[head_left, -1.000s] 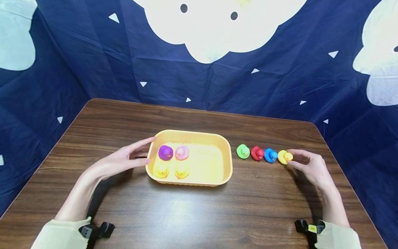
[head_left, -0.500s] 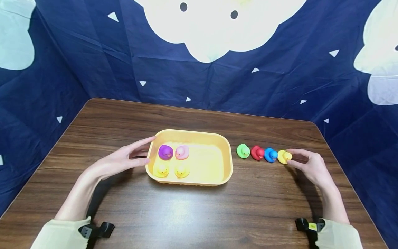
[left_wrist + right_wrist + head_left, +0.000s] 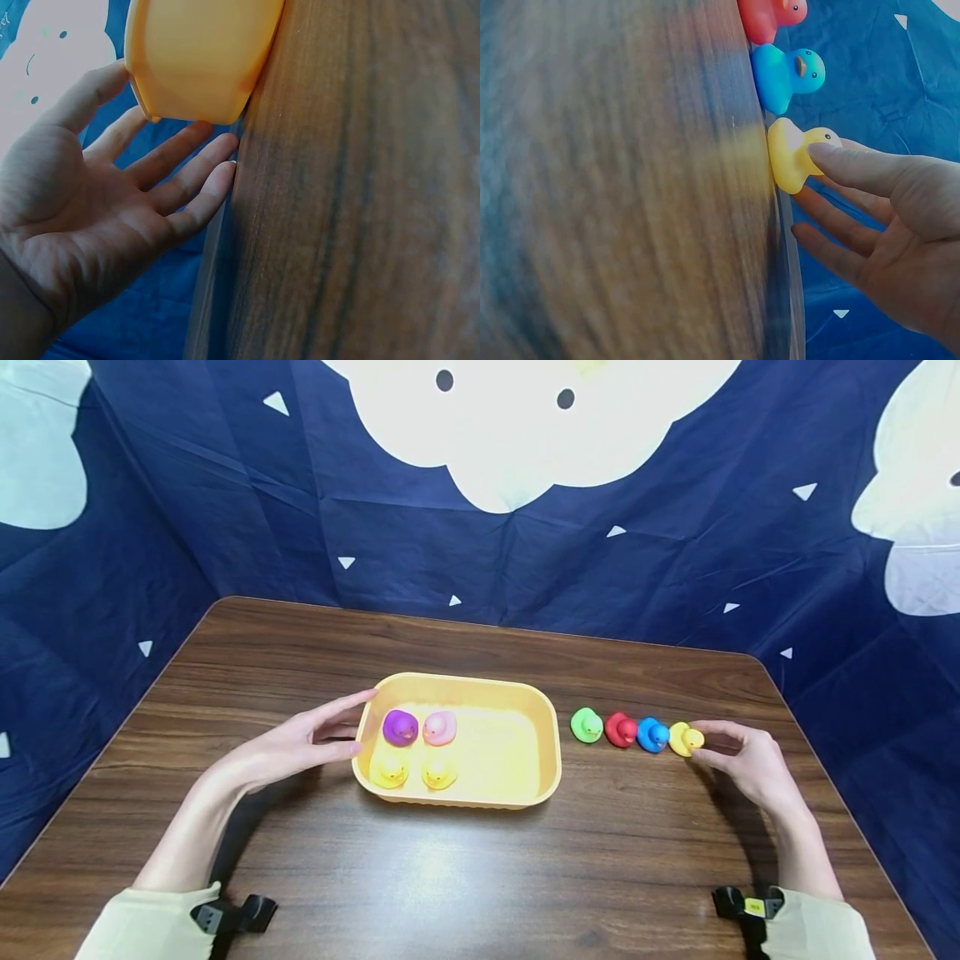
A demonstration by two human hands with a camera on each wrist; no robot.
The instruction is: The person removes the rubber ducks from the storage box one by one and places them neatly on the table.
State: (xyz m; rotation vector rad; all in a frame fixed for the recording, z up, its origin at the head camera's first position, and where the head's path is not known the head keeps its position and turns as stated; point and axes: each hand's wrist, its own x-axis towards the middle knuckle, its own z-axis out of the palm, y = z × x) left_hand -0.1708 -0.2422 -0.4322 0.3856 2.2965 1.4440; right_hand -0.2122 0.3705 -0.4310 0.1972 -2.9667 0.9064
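Observation:
My left hand rests at the left end of a yellow plastic basket, thumb and forefinger at its rim and the fingers loosely spread. In the left wrist view, the basket wall meets the fingertips. Inside the basket stand a purple rubber duck, a pink one and two yellow ones. Over on the right, my right hand pinches a yellow rubber duck between thumb and fingers. That duck ends a row with a blue duck, a red duck and a green duck.
All of this is on a brown wood-grain table. Dark blue cloth with white clouds and small triangles hangs behind and beside it. The basket stands left of the duck row, its right half bare inside.
The yellow duck and my right hand sit very slightly further left, closer to the blue duck. My left hand and the basket have not moved.

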